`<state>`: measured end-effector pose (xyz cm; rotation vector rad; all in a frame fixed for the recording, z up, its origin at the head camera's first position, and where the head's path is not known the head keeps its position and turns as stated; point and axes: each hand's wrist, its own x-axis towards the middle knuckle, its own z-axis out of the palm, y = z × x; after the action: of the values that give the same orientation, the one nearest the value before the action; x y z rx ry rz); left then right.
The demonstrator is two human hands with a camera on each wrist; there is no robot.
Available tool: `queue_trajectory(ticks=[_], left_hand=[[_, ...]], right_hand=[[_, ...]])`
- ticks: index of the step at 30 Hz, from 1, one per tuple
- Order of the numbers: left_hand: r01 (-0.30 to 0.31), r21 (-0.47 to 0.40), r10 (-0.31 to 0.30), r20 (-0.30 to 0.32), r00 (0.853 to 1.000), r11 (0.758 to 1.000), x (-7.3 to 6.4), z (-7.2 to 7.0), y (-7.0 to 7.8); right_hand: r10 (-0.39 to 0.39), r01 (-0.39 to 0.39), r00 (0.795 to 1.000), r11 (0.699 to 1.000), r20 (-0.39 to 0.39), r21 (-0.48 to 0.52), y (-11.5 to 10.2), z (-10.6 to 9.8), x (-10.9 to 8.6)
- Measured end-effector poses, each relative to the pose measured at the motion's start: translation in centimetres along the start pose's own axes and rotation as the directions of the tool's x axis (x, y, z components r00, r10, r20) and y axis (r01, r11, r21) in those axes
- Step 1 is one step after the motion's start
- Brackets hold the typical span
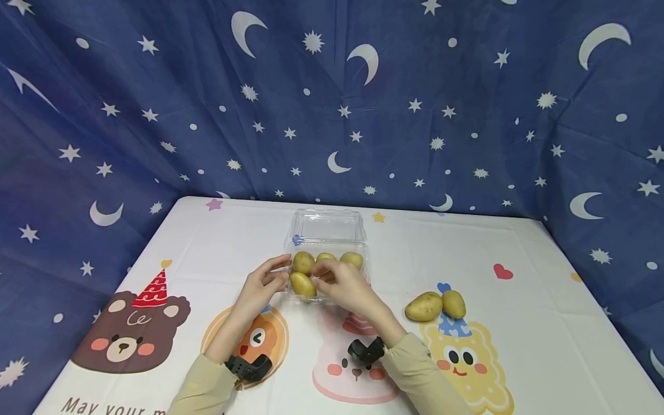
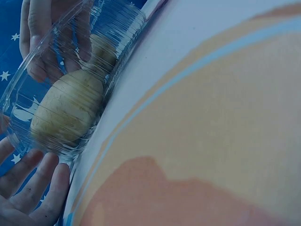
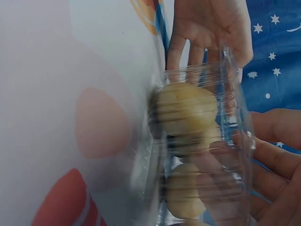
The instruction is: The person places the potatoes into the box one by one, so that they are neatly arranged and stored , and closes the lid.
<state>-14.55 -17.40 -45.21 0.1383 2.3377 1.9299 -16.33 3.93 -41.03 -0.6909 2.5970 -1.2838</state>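
An open clear plastic clamshell box (image 1: 363, 288) stands mid-table with several potatoes in it. One potato (image 1: 302, 284) lies at its near left corner, another potato (image 1: 303, 263) behind it. My left hand (image 1: 264, 283) is at the box's left side, fingers spread and loosely bent by the wall. The right hand (image 1: 344, 283) reaches in over the near wall, its fingertips down beside the near potato. Through the ribbed wall, the left wrist view shows these right fingers (image 2: 82, 37) hanging fairly straight behind a potato (image 2: 70, 106), with nothing pinched between them.
The box's lid (image 1: 329, 225) lies folded back behind it. To the right, a larger potato (image 1: 424, 306) and a smaller potato (image 1: 454, 304) lie side by side on the printed white tablecloth (image 1: 560, 334). A blue star-patterned curtain (image 1: 394, 138) hangs behind the table.
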Motion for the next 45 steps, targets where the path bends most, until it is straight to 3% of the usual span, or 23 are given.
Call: queue_trajectory(ticks=[18, 30, 40, 45], left_hand=[[0.009, -0.008, -0.009, 0.001, 1.000, 1.000, 0.0, 0.0, 0.0], [0.010, -0.002, -0.010, -0.006, 1.000, 1.000, 0.1, 0.1, 0.0], [0.019, -0.016, -0.019, -0.001, 1.000, 1.000, 0.0, 0.0, 0.2], [0.028, -0.023, -0.028, 0.002, 1.000, 0.999, 0.1, 0.0, 0.0]], right_hand=[[-0.050, 0.047, 0.997, 0.997, -0.050, -0.059, 0.1, -3.3, -3.0], [-0.131, 0.114, 0.981, 0.986, -0.141, -0.124, 1.8, -6.0, -5.7], [-0.121, 0.078, 0.975, 0.972, -0.187, -0.223, 3.8, -8.2, -8.2], [-0.070, 0.027, 0.977, 0.979, -0.204, -0.203, 4.9, -9.4, -9.6]])
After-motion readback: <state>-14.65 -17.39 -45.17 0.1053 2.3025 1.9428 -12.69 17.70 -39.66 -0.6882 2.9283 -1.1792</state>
